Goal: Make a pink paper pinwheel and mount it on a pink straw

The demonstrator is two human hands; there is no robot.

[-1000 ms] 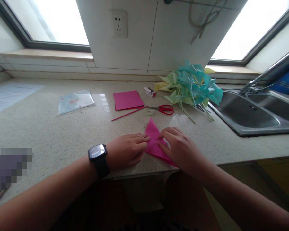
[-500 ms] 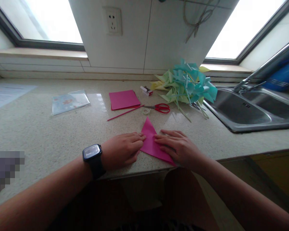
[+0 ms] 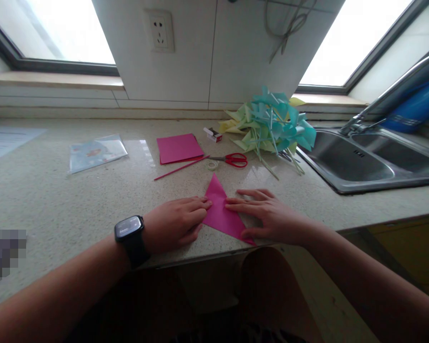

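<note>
The pink paper (image 3: 219,212) lies at the near edge of the counter (image 3: 75,200), already folded from a square into a triangle with its tip pointing away from the person. The left hand (image 3: 175,221), a watch (image 3: 128,228) on its wrist, rests with its fingertips against the triangle's left edge. The right hand (image 3: 271,216) lies flat, fingers stretched across the right side, pressing it down. Neither hand has a grip on the sheet: both are released and simply bear on it.

Judging by the shape, 1 diagonal fold is made and is being flattened. Whether there are further layers underneath is hard to tell from this angle. Nothing on the triangle looks cut or taped.

Behind it lie a pink stick (image 3: 180,167), red scissors (image 3: 236,160) and a small tape roll (image 3: 211,165), none of them touched by either hand. A stack of flat pink sheets (image 3: 178,147) sits beyond, unfolded. A heap of finished green and yellow pinwheels (image 3: 271,124) lies beside the sink (image 3: 357,159), so this pink piece appears to be at an early stage compared with them.
</note>
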